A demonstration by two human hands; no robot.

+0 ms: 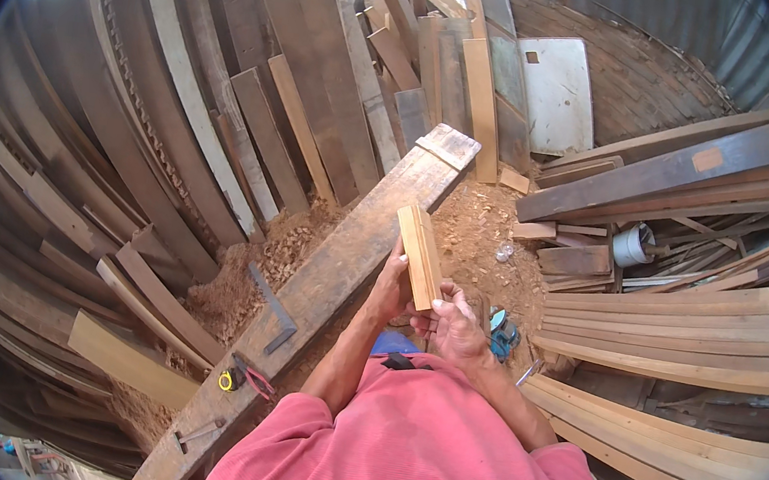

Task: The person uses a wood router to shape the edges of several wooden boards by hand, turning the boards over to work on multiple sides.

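Observation:
In front of my chest I hold a short, pale wooden block, tilted with its far end to the left. My left hand grips its left side, the thumb lying along the edge. At its near end my right hand closes on the lower right corner with thumb and fingers. Left of my hands runs a long worn plank bench. On it rest a metal try square, a yellow tape measure, a red-handled tool and a dark metal piece near the close end.
Tall boards lean along the left and far side. Stacked planks fill the right, with a white cylindrical container among scraps. Wood shavings cover the ground. A blue power tool lies right of my right hand.

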